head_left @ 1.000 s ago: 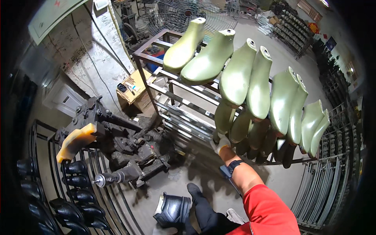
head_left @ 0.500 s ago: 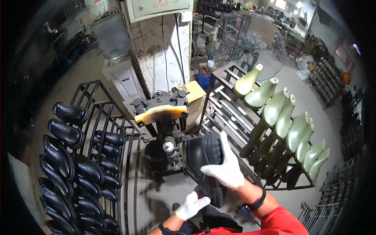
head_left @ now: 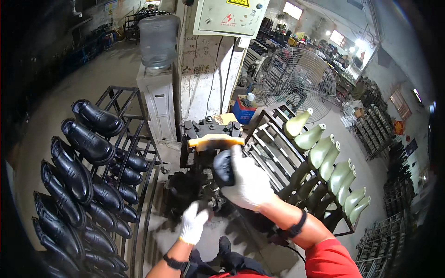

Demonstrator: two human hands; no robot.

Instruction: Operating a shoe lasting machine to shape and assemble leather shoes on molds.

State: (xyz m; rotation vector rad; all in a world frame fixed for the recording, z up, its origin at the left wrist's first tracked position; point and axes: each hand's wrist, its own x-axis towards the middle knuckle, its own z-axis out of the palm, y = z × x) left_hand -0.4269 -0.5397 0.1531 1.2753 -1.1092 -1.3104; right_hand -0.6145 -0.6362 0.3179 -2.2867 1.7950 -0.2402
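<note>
My right hand (head_left: 248, 183), in a white glove, grips a black leather shoe (head_left: 224, 169). The hand hides much of the shoe, which is held just in front of a dark machine (head_left: 204, 127) with a curved yellow-orange pad (head_left: 218, 141). Lower and to the left is my left hand (head_left: 193, 224), gloved too, its thumb and fingers apart beside the machine's dark lower parts. No object shows clearly in it.
On the left, a metal rack (head_left: 132, 90) carries several black shoes (head_left: 88, 141). A second rack (head_left: 259, 118) on the right bears pale green shoe lasts (head_left: 308, 136). Behind are a pillar with an electrical box (head_left: 227, 18), a water dispenser (head_left: 157, 102) and a large fan (head_left: 296, 83).
My right hand has carried the shoe up and left toward the yellow-orange pad. My left hand has shifted left and forward, away from the shoe. The head view has tilted up.
</note>
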